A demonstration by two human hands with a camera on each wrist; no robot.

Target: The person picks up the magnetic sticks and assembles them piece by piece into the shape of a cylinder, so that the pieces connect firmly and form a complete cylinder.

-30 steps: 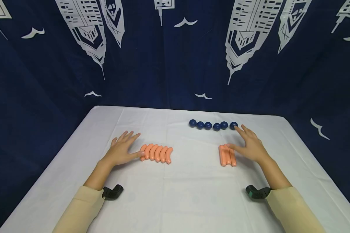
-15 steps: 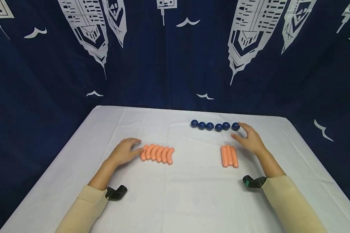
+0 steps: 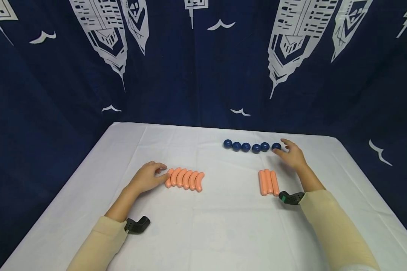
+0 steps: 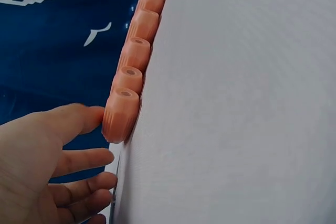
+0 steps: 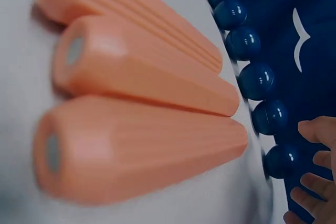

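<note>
A row of several curved orange sausages (image 3: 186, 178) lies left of the table's middle. Beside its left end is my left hand (image 3: 148, 177), fingers loosely bent. In the left wrist view, the thumb tip meets the edge of the nearest sausage (image 4: 122, 119); whether it presses is unclear. My right hand (image 3: 293, 155) hovers by the rightmost dark blue ball (image 3: 276, 146), thumb and fingers spread apart. The right wrist view has that ball (image 5: 281, 161) just left of the hand (image 5: 320, 174), nothing gripped. Three straight orange sausages (image 3: 268, 182) lie side by side nearer me.
Several more glossy blue balls (image 3: 245, 147) continue the back row leftward, with a small gap before the rightmost one. White cloth (image 3: 203, 233) covers the table. Behind it hangs a navy curtain (image 3: 196, 75) with white building prints. Both wrists carry a black device (image 3: 138, 224).
My right hand has moved away from the straight sausages, farther back beside the rightmost ball. My left fingers, spread earlier, have drawn in near the end curved sausage.
</note>
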